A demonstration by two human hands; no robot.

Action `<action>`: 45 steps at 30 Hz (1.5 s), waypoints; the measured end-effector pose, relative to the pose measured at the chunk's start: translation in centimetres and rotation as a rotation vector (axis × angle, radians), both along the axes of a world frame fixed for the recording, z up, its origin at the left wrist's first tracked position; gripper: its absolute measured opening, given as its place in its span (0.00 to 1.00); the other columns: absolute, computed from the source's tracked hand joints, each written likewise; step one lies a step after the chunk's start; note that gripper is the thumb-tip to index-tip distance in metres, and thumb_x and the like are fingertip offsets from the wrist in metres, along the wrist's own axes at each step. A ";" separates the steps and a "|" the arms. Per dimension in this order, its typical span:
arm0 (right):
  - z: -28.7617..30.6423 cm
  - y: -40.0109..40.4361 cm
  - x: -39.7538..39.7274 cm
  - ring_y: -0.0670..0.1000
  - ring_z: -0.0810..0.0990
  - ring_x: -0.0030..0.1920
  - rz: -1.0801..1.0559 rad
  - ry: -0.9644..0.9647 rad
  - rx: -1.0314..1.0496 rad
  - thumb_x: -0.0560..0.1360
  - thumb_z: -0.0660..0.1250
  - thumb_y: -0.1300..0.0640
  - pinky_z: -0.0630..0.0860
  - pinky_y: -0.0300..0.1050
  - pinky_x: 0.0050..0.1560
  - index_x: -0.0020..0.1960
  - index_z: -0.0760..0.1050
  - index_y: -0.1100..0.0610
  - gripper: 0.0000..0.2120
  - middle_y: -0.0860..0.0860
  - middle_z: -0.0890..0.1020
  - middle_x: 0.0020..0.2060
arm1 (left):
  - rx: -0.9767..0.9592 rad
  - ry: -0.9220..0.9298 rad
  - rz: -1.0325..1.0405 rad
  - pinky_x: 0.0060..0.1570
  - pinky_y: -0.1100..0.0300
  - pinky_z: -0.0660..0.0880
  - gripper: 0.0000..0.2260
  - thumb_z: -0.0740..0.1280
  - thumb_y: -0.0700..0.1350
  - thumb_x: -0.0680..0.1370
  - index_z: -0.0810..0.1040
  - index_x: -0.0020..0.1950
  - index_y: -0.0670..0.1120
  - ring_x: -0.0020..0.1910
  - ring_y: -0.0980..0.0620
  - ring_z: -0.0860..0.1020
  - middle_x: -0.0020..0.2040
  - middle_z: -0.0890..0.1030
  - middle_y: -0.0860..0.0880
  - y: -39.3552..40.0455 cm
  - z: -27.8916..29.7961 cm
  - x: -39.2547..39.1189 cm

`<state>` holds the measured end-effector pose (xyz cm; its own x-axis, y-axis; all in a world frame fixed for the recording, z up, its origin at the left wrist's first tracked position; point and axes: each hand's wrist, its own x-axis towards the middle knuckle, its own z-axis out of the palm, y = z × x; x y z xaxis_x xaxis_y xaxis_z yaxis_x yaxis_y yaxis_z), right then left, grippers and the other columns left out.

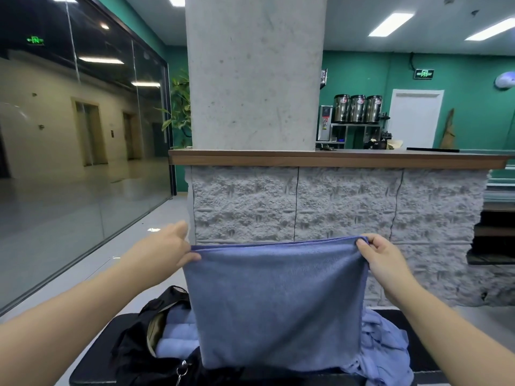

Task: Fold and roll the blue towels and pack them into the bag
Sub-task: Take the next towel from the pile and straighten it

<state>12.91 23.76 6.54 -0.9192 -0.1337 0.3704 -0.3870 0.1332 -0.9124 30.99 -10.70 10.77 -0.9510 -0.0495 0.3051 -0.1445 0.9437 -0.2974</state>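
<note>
While both arms reach forward, the hands hold a blue towel (278,302) up in the air by its two top corners, so that it hangs flat and doubled over, its lower edge near the dark bench (92,366). At one top corner the left hand (170,250) pinches the cloth between thumb and fingers; the right hand (383,259) grips the other corner with its fingers curled over the hem. The two hands are well apart, with the towel's top edge stretched taut between them. Below the towel, on the left, a black bag (136,346) lies open on the bench with rolled blue towels (178,330) stacked inside. On the right, a loose heap of blue towels (387,349) lies on the bench.
</note>
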 end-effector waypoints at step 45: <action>2.8 -8.8 9.1 0.52 0.69 0.34 0.468 -0.155 0.137 0.77 0.64 0.59 0.68 0.47 0.37 0.36 0.80 0.62 0.13 0.58 0.74 0.32 | 0.551 0.332 -0.385 0.51 0.56 0.69 0.11 0.59 0.41 0.80 0.79 0.55 0.52 0.50 0.51 0.69 0.47 0.70 0.54 10.6 -2.2 -1.0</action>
